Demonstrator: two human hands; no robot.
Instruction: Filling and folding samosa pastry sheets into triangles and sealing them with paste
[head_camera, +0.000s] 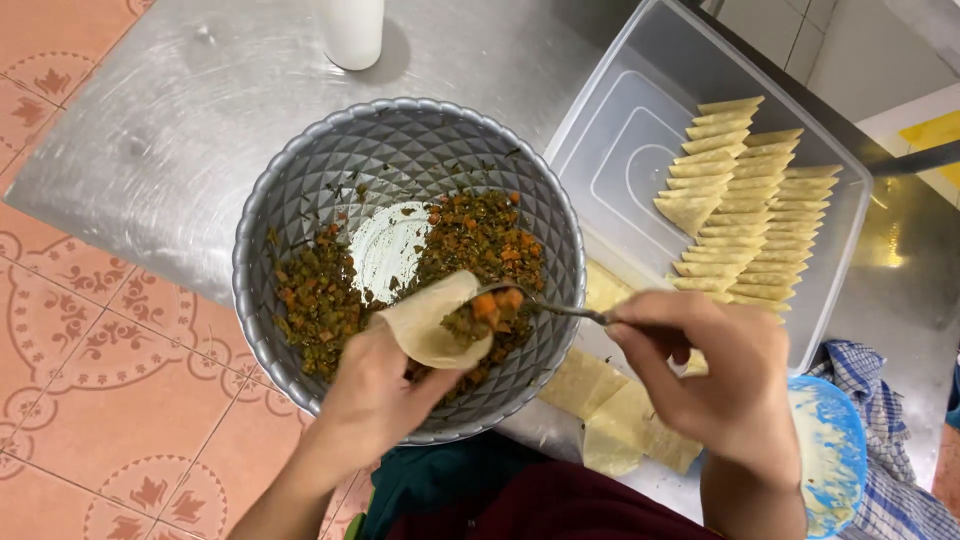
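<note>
My left hand (375, 395) holds a thin pale pastry sheet folded into an open cone (432, 322) over the grey patterned bowl (300, 170). My right hand (715, 375) grips a metal spoon (560, 310) whose tip, loaded with chopped orange and green vegetable filling, sits at the cone's mouth. More of the same filling (480, 240) lies in two heaps inside the bowl, with bare bowl bottom between them.
A clear plastic tub (620, 130) at the right holds rows of folded triangular pastries (745, 205). Loose pastry sheets (610, 405) lie by the bowl. A small blue bowl of white paste (835, 450), a checked cloth (880, 390) and a white cylinder (352, 30) stand on the steel table.
</note>
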